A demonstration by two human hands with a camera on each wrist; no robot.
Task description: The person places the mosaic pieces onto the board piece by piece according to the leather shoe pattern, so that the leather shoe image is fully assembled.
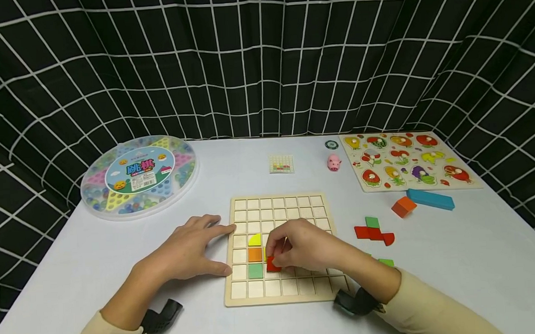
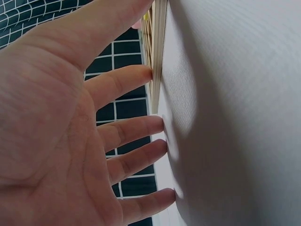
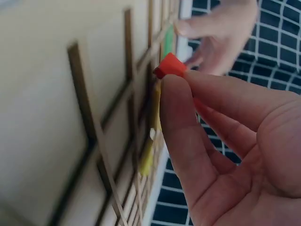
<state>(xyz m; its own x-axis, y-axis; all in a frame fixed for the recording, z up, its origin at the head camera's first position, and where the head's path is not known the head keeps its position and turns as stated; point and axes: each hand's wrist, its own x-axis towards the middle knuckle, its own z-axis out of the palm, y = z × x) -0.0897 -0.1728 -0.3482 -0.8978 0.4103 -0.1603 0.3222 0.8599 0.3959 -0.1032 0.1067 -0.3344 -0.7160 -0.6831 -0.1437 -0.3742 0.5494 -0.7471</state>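
A wooden grid board [image 1: 295,299] lies at the middle of the table. My right hand [image 1: 300,245] pinches a red tile [image 3: 173,65] between thumb and fingers, tilted close over a cell in the board's lower part. In the head view, a yellow quarter-round piece [image 1: 255,240], an orange tile [image 1: 255,254] and a green tile [image 1: 255,271] sit in one column of cells. Another yellow piece beside them is mostly hidden by the right hand. My left hand [image 1: 188,247] is spread at the board's left side, thumb and index fingertip at its edge; other fingertips reach the tabletop [image 2: 235,94].
Red and green pieces [image 1: 372,222] lie right of the board, with more green ones [image 1: 386,262] by the right forearm. Beyond are an orange cube [image 1: 404,207], blue block [image 1: 430,198], fruit puzzle [image 1: 357,170], pig figure [image 1: 333,162], chip [image 1: 331,145], pattern card [image 1: 281,164] and round marble-game box [image 1: 140,175].
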